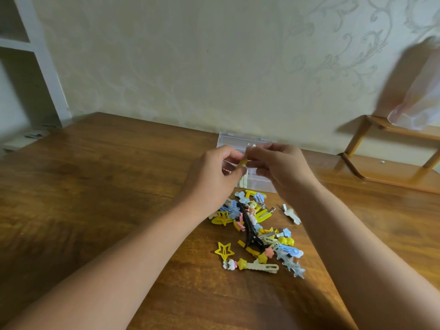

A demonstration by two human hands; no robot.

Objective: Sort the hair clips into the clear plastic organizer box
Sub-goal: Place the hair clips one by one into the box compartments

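A clear plastic organizer box (240,139) stands open on the wooden table (107,186) by the wall, mostly hidden behind my hands. My left hand (214,177) and my right hand (278,167) meet above it and together pinch a small yellow hair clip (242,163). A pile of hair clips (259,229) lies on the table just in front of the box: yellow, blue and pink ones, a long black clip (250,231), and a yellow star clip (224,250) at the near left. A white clip (291,214) lies apart on the right.
A wooden rack (390,160) stands on the table at the right, with a pale plastic bag (416,103) on its top shelf. A white shelf unit (31,67) is at the far left. The wallpapered wall runs along the table's back edge.
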